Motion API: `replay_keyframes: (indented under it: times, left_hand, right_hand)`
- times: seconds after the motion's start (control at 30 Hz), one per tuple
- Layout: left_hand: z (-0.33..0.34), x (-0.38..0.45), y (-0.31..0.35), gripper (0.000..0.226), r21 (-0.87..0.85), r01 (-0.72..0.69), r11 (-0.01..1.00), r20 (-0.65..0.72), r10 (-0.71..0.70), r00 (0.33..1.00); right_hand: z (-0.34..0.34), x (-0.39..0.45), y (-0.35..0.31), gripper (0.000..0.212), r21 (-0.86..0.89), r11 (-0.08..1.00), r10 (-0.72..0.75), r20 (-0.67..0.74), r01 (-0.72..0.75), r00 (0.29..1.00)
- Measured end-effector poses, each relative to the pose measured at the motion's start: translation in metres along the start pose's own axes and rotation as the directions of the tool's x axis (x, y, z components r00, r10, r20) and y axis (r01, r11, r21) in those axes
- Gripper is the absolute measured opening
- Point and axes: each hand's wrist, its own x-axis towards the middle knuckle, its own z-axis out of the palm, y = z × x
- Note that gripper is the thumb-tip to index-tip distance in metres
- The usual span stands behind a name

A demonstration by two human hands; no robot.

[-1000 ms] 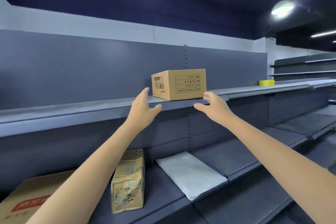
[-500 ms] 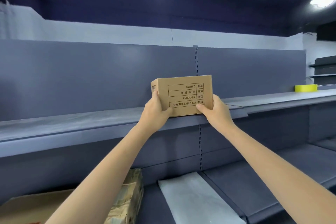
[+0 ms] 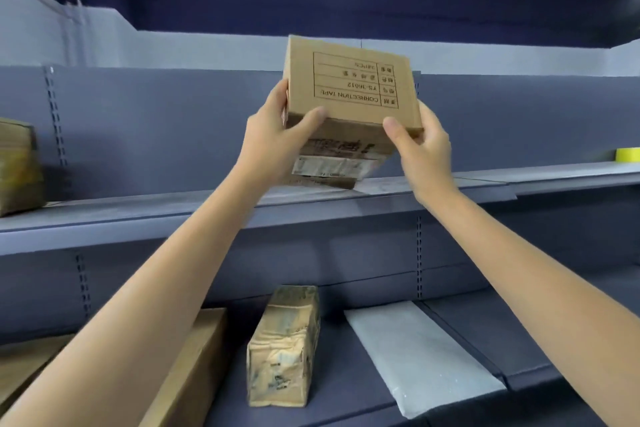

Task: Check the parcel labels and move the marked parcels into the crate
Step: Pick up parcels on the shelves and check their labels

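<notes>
above the upper shelf (image 3: 346, 204), in the middle of the view, a small brown cardboard parcel (image 3: 349, 90) is held up in the air, tilted so that its underside faces the camera. the left hand (image 3: 273, 135) grips its left edge, thumb on the front face and fingers curled behind; the right hand (image 3: 420, 142) grips the lower right corner in the same way. a printed table on the front face reads upside down, with the words "correction tape" legible. a white shipping label (image 3: 332, 166) is stuck on the underside, just clear of the shelf. to do this check well, it seems best to keep both grips at the edges so no finger covers the label, tip the parcel further until the label faces the eyes squarely, and hold it steady long enough to read. the text on that label is blurred and too small to make out, so whether this parcel is marked cannot be told. the fingers behind the parcel are hidden. on the lower shelf stand a worn taped parcel (image 3: 284, 347), a flat white mailer (image 3: 415, 357) to its right, and a large cardboard box (image 3: 187, 374) cut off at the bottom left. another wrapped parcel (image 3: 17, 166) is cut off at the left edge, and a yellow roll of tape (image 3: 627, 154) sits at the far right. no crate is in view.
</notes>
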Motion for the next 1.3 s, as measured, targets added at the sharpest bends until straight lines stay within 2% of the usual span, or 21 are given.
replay_keyframes:
  times: [0.2,0.3,0.4,0.53,0.73,0.87,0.97,1.1,1.3]
  left_hand:
    - [-0.083,-0.012,0.018,0.041,-0.017,-0.09,0.996,-0.123,0.087,0.989]
    - [-0.119,-0.023,0.019,0.045,-0.044,-0.099,0.994,-0.197,0.088,0.976]
    - [-0.149,-0.037,0.017,0.044,-0.052,-0.093,0.994,-0.252,0.078,0.965]
    - [-0.189,-0.061,0.001,0.043,-0.086,-0.059,0.995,-0.287,0.032,0.957]
    - [-0.239,-0.107,-0.026,0.044,-0.166,0.031,0.986,-0.182,-0.062,0.981]
    - [-0.269,-0.135,-0.035,0.059,-0.228,0.095,0.969,-0.043,-0.107,0.993]
    - [-0.284,-0.152,-0.033,0.061,-0.293,0.12,0.949,-0.005,-0.127,0.992]
    - [-0.302,-0.168,-0.028,0.073,-0.287,0.153,0.946,0.07,-0.138,0.988]
    - [-0.289,-0.181,-0.004,0.068,-0.35,0.16,0.923,0.07,-0.145,0.987]
  right_hand:
    - [0.047,-0.016,-0.068,0.035,0.174,0.977,-0.129,0.003,0.127,0.992]
    - [0.073,-0.028,-0.099,0.037,0.187,0.968,-0.171,0.015,0.165,0.985]
    - [0.1,-0.041,-0.125,0.056,0.194,0.965,-0.184,0.026,0.176,0.983]
    - [0.139,-0.069,-0.14,0.05,0.172,0.975,-0.153,0.05,0.143,0.987]
    - [0.181,-0.115,-0.147,0.037,0.244,0.969,-0.067,0.092,0.043,0.994]
    - [0.195,-0.13,-0.159,0.025,0.283,0.959,-0.047,0.156,0.001,0.987]
    - [0.206,-0.138,-0.171,0.024,0.306,0.952,-0.046,0.196,-0.017,0.98]
    - [0.21,-0.155,-0.18,0.02,0.396,0.908,0.037,0.246,-0.135,0.969]
    - [0.182,-0.173,-0.183,0.016,0.405,0.891,0.109,0.247,-0.205,0.963]
